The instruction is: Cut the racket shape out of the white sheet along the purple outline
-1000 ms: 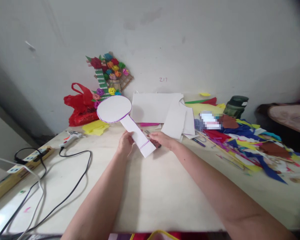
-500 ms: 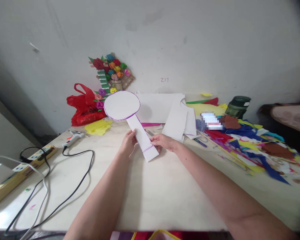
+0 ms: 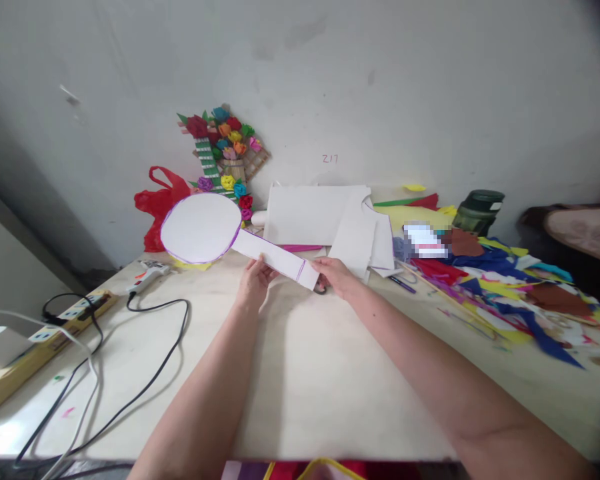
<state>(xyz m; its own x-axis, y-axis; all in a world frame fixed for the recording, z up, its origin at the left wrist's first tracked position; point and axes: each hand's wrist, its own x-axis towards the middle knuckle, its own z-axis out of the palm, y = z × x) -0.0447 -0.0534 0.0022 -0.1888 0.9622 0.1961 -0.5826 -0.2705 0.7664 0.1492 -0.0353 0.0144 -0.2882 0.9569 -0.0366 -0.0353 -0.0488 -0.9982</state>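
Note:
A white paddle-shaped card cutout (image 3: 203, 228) with a purple drawn edge is held above the table, its round head at the upper left and its strip handle slanting down to the right. My left hand (image 3: 255, 280) pinches the lower edge of the strip near its middle, thumb on the front. At the strip's right end, beside a purple line drawn across it, my right hand (image 3: 334, 277) closes its fingers on the card. A small dark curved thing shows under those fingers; its kind is unclear.
White cut card sheets (image 3: 353, 230) lie behind my hands, with a purple pen (image 3: 403, 285) beside them. Coloured scraps (image 3: 510, 287), a blurred-out phone-like item and a dark green bottle (image 3: 477, 211) are right. Left are a power strip (image 3: 70, 313), cables, a red bag (image 3: 155, 207) and paper flowers (image 3: 230, 133).
The cutout has turned anticlockwise, so its round head has swung left and down and its strip lies flatter. My right hand has shifted to the strip's end and slightly up.

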